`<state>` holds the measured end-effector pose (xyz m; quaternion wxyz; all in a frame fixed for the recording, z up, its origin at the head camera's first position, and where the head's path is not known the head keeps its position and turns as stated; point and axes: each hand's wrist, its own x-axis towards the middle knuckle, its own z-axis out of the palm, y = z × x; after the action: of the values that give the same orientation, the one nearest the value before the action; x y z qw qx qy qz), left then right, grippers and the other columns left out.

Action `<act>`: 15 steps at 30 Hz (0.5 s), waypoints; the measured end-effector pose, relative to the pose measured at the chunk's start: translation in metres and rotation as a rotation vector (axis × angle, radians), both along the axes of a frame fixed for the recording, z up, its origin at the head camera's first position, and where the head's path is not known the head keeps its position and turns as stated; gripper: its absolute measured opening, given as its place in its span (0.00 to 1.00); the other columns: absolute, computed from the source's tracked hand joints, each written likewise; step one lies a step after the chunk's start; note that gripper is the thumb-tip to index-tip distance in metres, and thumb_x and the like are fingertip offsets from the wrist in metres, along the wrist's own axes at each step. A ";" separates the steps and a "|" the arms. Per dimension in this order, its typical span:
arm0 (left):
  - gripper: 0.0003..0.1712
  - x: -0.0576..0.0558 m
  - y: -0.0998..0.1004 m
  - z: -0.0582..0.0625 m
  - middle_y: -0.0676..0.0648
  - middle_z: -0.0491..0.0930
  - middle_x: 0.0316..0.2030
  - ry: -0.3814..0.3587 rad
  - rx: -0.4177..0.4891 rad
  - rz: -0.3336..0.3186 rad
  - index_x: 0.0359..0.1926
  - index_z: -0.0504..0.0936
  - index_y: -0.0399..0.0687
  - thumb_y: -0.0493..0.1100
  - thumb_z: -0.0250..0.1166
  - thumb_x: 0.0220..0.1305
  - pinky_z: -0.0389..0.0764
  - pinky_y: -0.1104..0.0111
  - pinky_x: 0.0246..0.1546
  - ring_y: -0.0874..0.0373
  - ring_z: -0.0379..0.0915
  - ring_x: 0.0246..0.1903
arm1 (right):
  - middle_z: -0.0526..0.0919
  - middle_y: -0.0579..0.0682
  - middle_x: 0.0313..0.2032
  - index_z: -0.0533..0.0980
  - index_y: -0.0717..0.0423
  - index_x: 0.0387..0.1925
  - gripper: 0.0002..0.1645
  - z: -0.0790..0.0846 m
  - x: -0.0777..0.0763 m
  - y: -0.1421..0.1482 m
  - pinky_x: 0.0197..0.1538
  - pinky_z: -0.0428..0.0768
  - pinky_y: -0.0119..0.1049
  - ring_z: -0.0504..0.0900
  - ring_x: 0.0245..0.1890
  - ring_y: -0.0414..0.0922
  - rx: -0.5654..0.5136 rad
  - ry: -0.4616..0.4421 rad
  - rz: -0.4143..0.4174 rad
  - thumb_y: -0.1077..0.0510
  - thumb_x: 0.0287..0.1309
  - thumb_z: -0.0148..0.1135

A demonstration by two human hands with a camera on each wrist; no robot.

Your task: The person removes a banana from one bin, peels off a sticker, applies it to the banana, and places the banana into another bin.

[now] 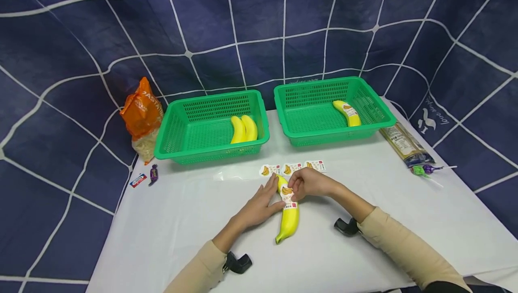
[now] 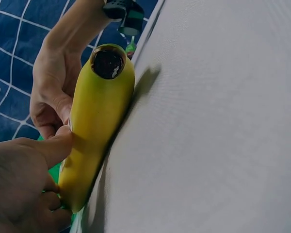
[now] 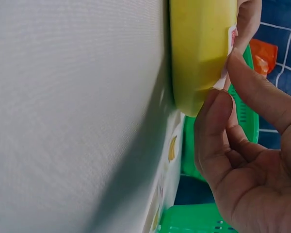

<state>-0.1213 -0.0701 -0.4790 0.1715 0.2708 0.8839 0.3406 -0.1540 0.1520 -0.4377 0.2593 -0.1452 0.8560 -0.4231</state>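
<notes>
The right hand (image 1: 308,182) is pinching the label (image 1: 288,199), the straight-fingered left hand (image 1: 258,206) is steadying the banana (image 1: 289,223); labelling, seemingly, is now needing smoothing.

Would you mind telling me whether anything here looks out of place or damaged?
Nothing looks spilled or damaged. Slightly odd are the wrapped candies on the left and lollipops on the right: loose sweets seem out of keeping with the handled banana and its label.

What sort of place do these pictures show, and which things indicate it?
Probably a staged labelling station, not a real shop: a white table before a dark blue grid-patterned backdrop, with a strip of banana stickers laid out.
</notes>
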 end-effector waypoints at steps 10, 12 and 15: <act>0.37 -0.001 0.005 -0.008 0.45 0.54 0.75 0.131 0.067 0.142 0.73 0.59 0.42 0.55 0.54 0.72 0.59 0.47 0.71 0.46 0.53 0.73 | 0.79 0.50 0.26 0.79 0.60 0.35 0.18 -0.002 -0.001 0.000 0.31 0.76 0.29 0.75 0.26 0.42 -0.026 -0.042 -0.019 0.64 0.41 0.78; 0.38 -0.002 0.005 -0.009 0.45 0.55 0.74 0.124 0.081 0.149 0.73 0.60 0.42 0.57 0.56 0.70 0.61 0.48 0.71 0.45 0.54 0.73 | 0.79 0.50 0.26 0.79 0.60 0.35 0.18 -0.003 -0.001 0.001 0.32 0.76 0.30 0.75 0.26 0.42 -0.024 -0.048 -0.026 0.64 0.41 0.78; 0.47 -0.003 0.003 -0.007 0.46 0.48 0.77 0.064 0.061 0.088 0.75 0.53 0.43 0.61 0.60 0.66 0.58 0.50 0.72 0.46 0.49 0.74 | 0.80 0.50 0.26 0.79 0.60 0.35 0.18 -0.003 -0.002 0.001 0.33 0.77 0.31 0.76 0.26 0.42 -0.015 -0.042 -0.034 0.64 0.40 0.78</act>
<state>-0.1248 -0.0668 -0.4861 0.1196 0.2475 0.8892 0.3658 -0.1555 0.1534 -0.4404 0.2691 -0.1237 0.8495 -0.4366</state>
